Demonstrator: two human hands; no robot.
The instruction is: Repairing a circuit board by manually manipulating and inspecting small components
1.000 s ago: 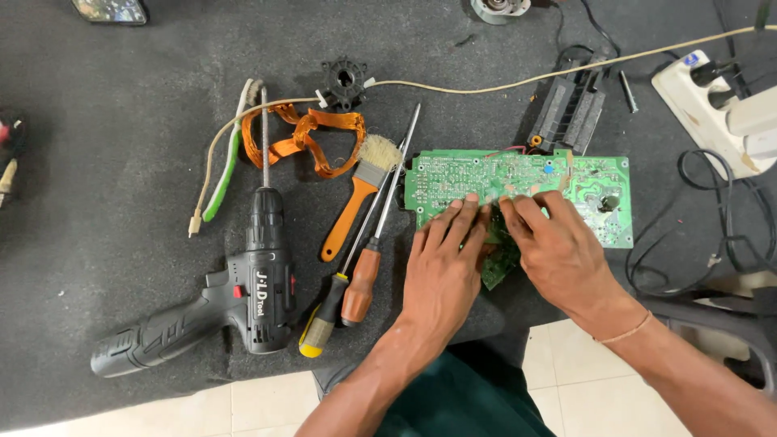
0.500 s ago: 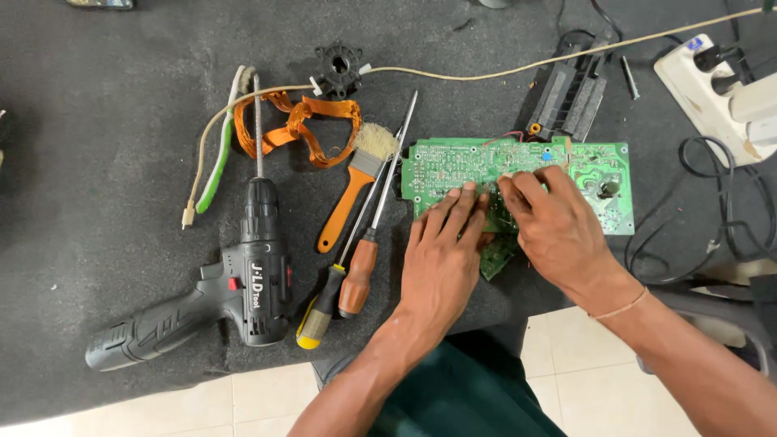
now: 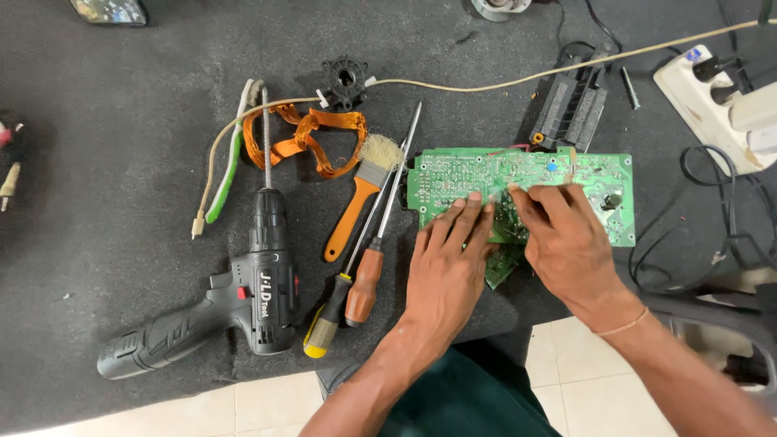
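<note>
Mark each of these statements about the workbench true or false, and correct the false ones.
1. Both hands rest on the green circuit board. True.
2. The cordless drill lies right of the board. False: it lies to its left.
3. Two screwdrivers lie side by side between the drill and the left hand. True.
4. The right hand holds the paintbrush. False: the brush lies untouched on the mat.
5. The brush has an orange handle. True.

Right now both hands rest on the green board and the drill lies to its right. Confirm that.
Not quite. Both hands, left and right, do rest on the green board, but the head view shows the drill lying to its left, beyond the screwdrivers.
</note>
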